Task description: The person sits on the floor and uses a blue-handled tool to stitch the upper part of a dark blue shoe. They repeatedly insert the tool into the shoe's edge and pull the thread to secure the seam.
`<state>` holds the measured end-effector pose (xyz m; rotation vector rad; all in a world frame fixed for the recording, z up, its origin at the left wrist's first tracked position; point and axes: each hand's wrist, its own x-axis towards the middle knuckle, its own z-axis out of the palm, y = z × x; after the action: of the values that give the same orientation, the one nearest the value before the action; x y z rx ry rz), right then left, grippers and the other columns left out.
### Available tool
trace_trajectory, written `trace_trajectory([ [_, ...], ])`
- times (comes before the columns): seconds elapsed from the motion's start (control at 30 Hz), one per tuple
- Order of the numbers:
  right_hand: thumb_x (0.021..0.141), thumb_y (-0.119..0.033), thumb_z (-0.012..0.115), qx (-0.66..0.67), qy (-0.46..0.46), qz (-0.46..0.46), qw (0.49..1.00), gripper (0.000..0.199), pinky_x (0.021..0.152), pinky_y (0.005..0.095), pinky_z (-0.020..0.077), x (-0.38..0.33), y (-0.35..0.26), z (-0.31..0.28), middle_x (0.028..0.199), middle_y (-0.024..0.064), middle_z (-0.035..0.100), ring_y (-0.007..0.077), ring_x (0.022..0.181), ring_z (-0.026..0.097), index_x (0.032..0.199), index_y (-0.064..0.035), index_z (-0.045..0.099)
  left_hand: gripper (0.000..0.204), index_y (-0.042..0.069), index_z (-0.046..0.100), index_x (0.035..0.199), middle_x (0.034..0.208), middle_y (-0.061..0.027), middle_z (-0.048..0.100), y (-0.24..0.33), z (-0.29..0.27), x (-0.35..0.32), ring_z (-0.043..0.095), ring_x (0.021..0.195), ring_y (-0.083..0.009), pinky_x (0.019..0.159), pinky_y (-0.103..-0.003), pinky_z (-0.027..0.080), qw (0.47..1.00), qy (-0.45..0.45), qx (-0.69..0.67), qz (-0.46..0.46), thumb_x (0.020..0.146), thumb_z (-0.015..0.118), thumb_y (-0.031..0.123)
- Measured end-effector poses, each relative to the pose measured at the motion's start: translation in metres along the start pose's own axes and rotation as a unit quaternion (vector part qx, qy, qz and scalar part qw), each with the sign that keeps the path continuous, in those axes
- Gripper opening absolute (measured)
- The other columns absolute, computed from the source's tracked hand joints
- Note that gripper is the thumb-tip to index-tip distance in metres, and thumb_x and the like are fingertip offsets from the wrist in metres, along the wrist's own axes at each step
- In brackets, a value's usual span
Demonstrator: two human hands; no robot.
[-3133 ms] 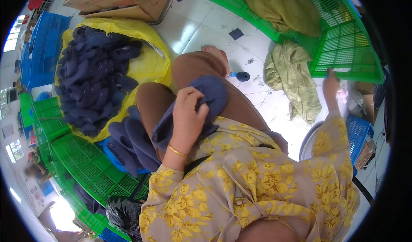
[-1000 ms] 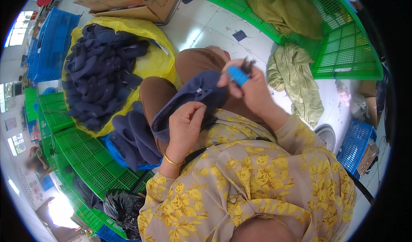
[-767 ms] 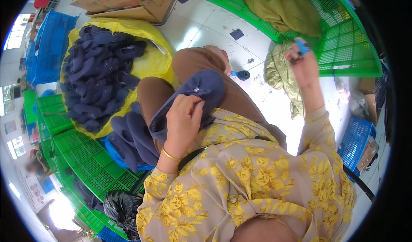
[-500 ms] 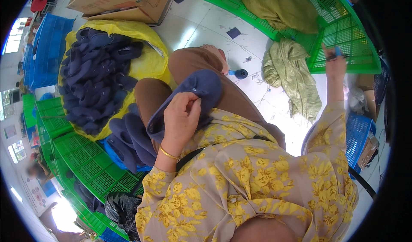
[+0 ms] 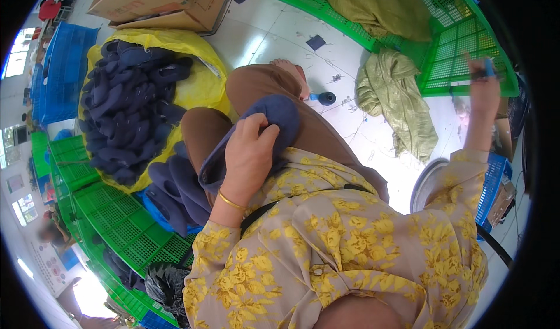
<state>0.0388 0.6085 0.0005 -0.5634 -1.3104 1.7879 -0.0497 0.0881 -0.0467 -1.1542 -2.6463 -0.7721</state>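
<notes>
A navy felt slipper with a rounded toe rests over my lap. My left hand, a gold bangle at its wrist, is closed on the slipper's upper edge. Far out to the right, my right hand is raised in front of a green crate, its fingers bent together and smeared by motion. Something small and dark with a blue part shows at its fingers, too blurred to name. Several more navy slippers lie beside my left thigh.
A yellow sack full of navy slippers stands at the left. Green crates line the left side. Another green crate and an olive woven sack are at the right. A thread spool sits near my foot. A cardboard box stands behind.
My right hand has swung farther out to the right, and a round pale rim near its elbow shows more. My left hand has shifted slightly on the slipper, which stays over my lap.
</notes>
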Motion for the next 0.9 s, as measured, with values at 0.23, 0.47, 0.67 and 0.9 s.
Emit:
trace_trajectory([
  [0.23, 0.092, -0.002, 0.042, -0.162, -0.029, -0.126, 0.978, 0.022, 0.102, 0.0481, 0.0424, -0.009, -0.045, 0.023, 0.102, 0.0146, 0.056, 0.0296, 0.098, 0.057, 0.111, -0.0017, 0.052, 0.009, 0.004, 0.063, 0.088, 0.091, -0.0115, 0.057, -0.001, 0.009, -0.003, 0.059, 0.083, -0.0294, 0.072, -0.035, 0.05, 0.996, 0.016, -0.06, -0.063, 0.081, 0.066, 0.0],
  [0.47, 0.088, -0.009, 0.05, -0.434, -0.45, -0.049, 0.779, 0.036, 0.093, 0.0374, 0.0473, -0.179, 0.061, 0.147, 0.118, 0.014, 0.059, 0.0338, 0.115, 0.056, 0.124, -0.0111, 0.052, 0.004, 0.0, 0.061, 0.088, 0.076, -0.0052, 0.059, -0.017, 0.001, -0.007, 0.056, 0.068, -0.0143, 0.064, -0.026, 0.046, 0.947, -0.013, -0.205, -0.246, 0.089, 0.063, 0.003],
  [0.67, 0.082, -0.014, 0.06, -0.47, -0.658, -0.097, 0.581, 0.022, 0.067, 0.0418, 0.0527, -0.261, 0.096, 0.208, 0.093, 0.014, 0.06, 0.0335, 0.076, 0.065, 0.099, -0.003, 0.053, 0.008, -0.001, 0.061, 0.088, 0.072, 0.0007, 0.058, -0.023, -0.003, -0.011, 0.052, 0.066, -0.0066, 0.063, -0.022, 0.045, 0.904, -0.058, -0.285, -0.313, 0.092, 0.059, 0.006],
  [0.9, 0.077, -0.015, 0.066, -0.512, -0.615, -0.152, 0.579, 0.027, 0.062, 0.0387, 0.0531, -0.267, 0.101, 0.217, 0.088, 0.0129, 0.061, 0.0286, 0.074, 0.067, 0.097, -0.0025, 0.053, 0.009, -0.001, 0.06, 0.089, 0.074, 0.0004, 0.059, -0.021, -0.005, -0.01, 0.052, 0.067, -0.0066, 0.063, -0.022, 0.045, 0.904, -0.065, -0.289, -0.308, 0.092, 0.06, 0.007],
])
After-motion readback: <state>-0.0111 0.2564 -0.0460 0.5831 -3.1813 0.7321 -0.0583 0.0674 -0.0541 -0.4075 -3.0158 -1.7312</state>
